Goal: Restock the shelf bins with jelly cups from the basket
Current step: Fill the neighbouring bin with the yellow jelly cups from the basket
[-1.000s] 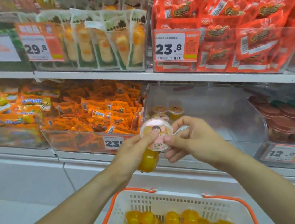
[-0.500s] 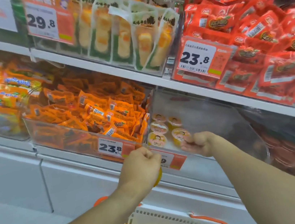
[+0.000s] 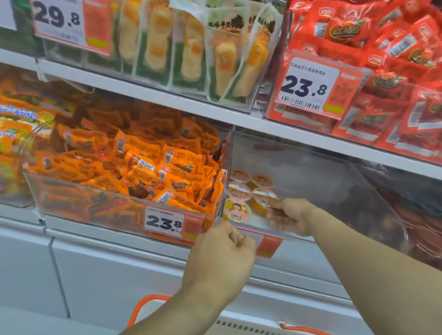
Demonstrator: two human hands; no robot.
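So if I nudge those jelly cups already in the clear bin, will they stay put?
Probably not all. The jelly cups look domed and glossy, so likely to tip or slide. Several lean against each other, lids tilted. The clear bin is mostly bare, leaving room to roll.

Your left hand (image 3: 221, 255): curled at the clear bin (image 3: 315, 182) front.
Your right hand (image 3: 291, 214): inside, beside jelly cups (image 3: 238, 210).
Basket (image 3: 265, 328): below.
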